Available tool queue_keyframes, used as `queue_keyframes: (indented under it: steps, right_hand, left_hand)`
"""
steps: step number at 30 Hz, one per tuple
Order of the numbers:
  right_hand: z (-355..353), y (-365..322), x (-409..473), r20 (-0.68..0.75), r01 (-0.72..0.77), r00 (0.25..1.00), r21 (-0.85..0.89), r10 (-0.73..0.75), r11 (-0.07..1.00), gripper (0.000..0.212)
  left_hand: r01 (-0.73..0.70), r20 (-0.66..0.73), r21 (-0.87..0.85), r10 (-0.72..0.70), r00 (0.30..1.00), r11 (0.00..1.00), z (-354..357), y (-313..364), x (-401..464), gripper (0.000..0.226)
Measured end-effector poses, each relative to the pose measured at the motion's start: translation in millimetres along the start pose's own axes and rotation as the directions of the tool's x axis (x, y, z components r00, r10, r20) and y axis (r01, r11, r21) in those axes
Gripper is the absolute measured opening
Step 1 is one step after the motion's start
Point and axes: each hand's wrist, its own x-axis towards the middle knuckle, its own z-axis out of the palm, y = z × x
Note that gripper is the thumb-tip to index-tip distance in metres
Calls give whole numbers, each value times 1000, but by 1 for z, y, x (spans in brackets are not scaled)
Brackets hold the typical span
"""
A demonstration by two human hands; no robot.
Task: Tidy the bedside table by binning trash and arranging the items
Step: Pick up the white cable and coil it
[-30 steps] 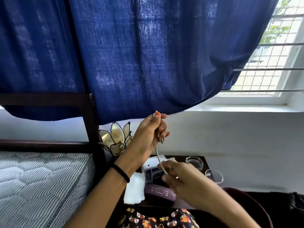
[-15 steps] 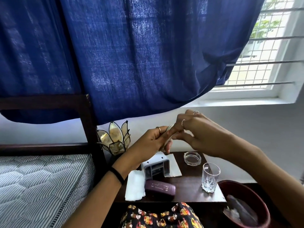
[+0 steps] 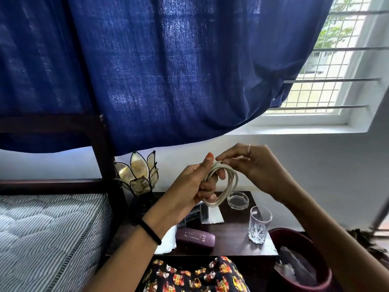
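A white cable [image 3: 228, 186] hangs in several loops above the dark bedside table [image 3: 233, 232]. My left hand [image 3: 193, 186] grips the coil, thumb up, with the loops around its fingers. My right hand [image 3: 250, 165] pinches the cable's free end at the top of the coil. On the table stand a clear drinking glass [image 3: 259, 224], a glass ashtray [image 3: 237, 200], a purple spectacle case [image 3: 195, 239], a small white-grey box [image 3: 197, 213] partly hidden by my left hand, and white paper tissues [image 3: 168, 241].
A dark red bin [image 3: 299, 268] with scraps inside stands right of the table. A petal-shaped glass lamp [image 3: 139, 175] sits at the table's back left by the bed's dark post [image 3: 107, 165]. The striped mattress [image 3: 46, 234] lies left; a blue curtain [image 3: 157, 70] hangs above.
The cable went from a single hanging strand to a coil of loops on my left hand. My right hand rose from below to the coil's top. The camera tilted down slightly.
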Motion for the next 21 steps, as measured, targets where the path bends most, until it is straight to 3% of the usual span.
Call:
queue_keyframes:
  steps: [3,6,9,12,17,21]
  right_hand:
    - [10,9,-10,-51,-141,985,313,165,939,13]
    - [19,19,-19,56,-309,930,657,364,688,17]
    - [28,30,-27,154,-387,880,780,449,491,31]
    - [34,39,-34,195,-408,847,835,494,370,44]
    - [45,50,-43,182,-398,836,850,518,345,23]
    - [49,62,-44,178,-452,798,808,576,377,26]
  left_hand:
    - [19,-32,-48,-20,999,999,2,-5,5,43]
    - [38,-81,-74,-44,996,996,6,-14,13,43]
    - [56,-158,-170,-83,984,984,7,-25,22,42]
    - [72,-213,-210,-117,970,975,7,-37,32,42]
    - [102,-257,-210,-156,954,972,5,-55,44,43]
    - [154,-289,-130,-186,939,980,6,-67,50,44]
